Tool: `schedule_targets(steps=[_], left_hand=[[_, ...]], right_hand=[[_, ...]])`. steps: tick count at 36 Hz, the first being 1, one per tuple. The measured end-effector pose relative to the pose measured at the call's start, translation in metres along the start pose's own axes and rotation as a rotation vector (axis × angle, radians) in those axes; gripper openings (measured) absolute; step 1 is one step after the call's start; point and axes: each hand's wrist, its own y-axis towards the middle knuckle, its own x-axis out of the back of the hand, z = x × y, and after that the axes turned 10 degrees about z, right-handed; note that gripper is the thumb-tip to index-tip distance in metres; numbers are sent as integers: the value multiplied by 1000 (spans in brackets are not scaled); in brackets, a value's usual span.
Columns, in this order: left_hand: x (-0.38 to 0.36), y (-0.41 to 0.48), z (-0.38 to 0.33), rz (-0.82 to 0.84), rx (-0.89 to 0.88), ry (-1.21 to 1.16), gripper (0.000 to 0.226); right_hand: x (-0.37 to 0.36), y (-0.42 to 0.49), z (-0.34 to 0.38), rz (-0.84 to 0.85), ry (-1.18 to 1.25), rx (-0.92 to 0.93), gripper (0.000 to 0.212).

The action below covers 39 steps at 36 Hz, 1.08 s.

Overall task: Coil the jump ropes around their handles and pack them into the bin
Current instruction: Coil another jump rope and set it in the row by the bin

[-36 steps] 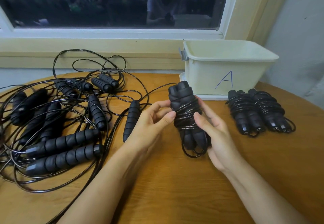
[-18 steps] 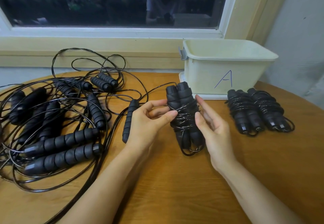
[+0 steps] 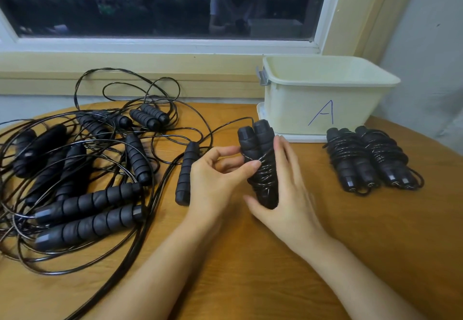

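Note:
I hold a coiled jump rope (image 3: 256,139) upright above the table's middle, two black foam handles side by side with thin black cord wound round them. My left hand (image 3: 214,178) pinches the cord at the bundle's left side with thumb and fingertips. My right hand (image 3: 288,194) cradles the bundle, thumb under its lower end and fingers lying up along its right side. The cream bin (image 3: 288,109), marked "A", stands behind at the back right. Its inside is hidden from here. Two more coiled bundles (image 3: 350,161) (image 3: 385,159) lie in front of it.
A tangle of loose jump ropes (image 3: 87,169) with several black handles covers the table's left half. One separate handle (image 3: 186,174) lies just left of my left hand. The round wooden table (image 3: 250,269) meets a window sill at the back.
The bundle has moved slightly left and tilted. My right hand has slid up along its right side, and the cord loop that hung below it is no longer visible.

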Motion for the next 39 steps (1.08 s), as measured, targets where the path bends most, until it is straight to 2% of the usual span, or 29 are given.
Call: schedule_targets(steps=[3, 5, 8, 14, 21, 29, 34, 39], left_hand=[[-4, -2, 1, 20, 6, 3, 37], [-6, -4, 0, 42, 10, -9, 39], [-5, -4, -1, 77, 16, -28, 38], [1, -2, -4, 167, 25, -6, 35], [7, 2, -3, 185, 66, -111, 34], [15, 10, 4, 178, 85, -87, 51], [16, 11, 0, 234, 149, -180, 48], [14, 10, 2, 186, 167, -215, 50]], right_hand=[[-2, 0, 0, -98, -160, -24, 123], [-1, 2, 2, -180, -245, -2, 115], [4, 4, 0, -204, -289, 25, 102], [10, 4, -7, -193, -76, 37, 92], [13, 8, -10, -210, 101, 61, 84], [12, 5, -4, -155, 299, 89, 76], [13, 7, -6, -133, 344, 90, 74], [11, 8, -12, -70, 264, 85, 74]])
